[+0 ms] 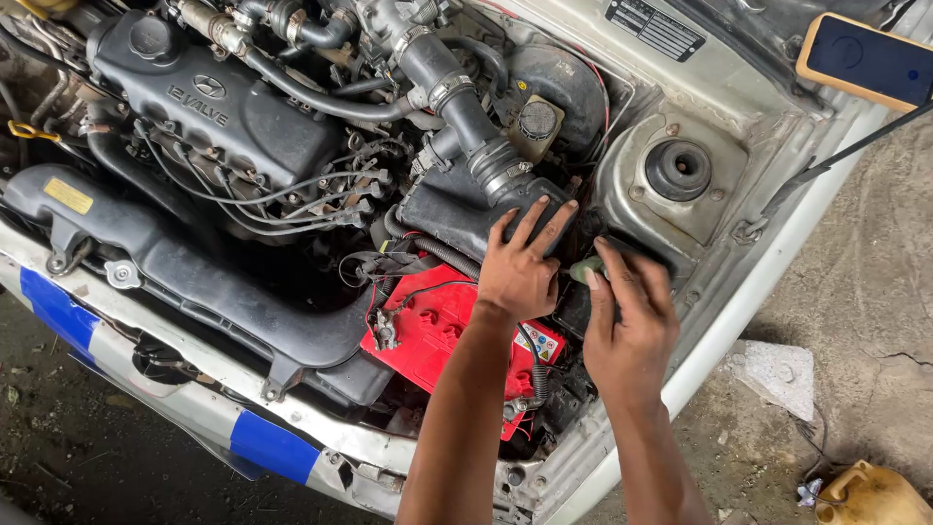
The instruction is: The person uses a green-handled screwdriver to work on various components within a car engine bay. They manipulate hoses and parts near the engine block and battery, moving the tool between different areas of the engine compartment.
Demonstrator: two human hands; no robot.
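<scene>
I look down into a car's open engine bay. My left hand (523,264) lies flat, fingers spread, on the black air filter box (457,209). My right hand (630,321) reaches in beside it, its fingers closed around a small greenish part (581,269) at the box's right edge. Below my forearms sits a red battery (432,326) with black cables. A ribbed black intake hose (466,112) runs up from the box.
The dark engine cover (224,112) fills the upper left, with a yellow dipstick loop (24,131). A strut mount (678,170) is at right. A phone in an orange case (865,60) rests on the fender. A yellow jug (870,496) stands on the ground.
</scene>
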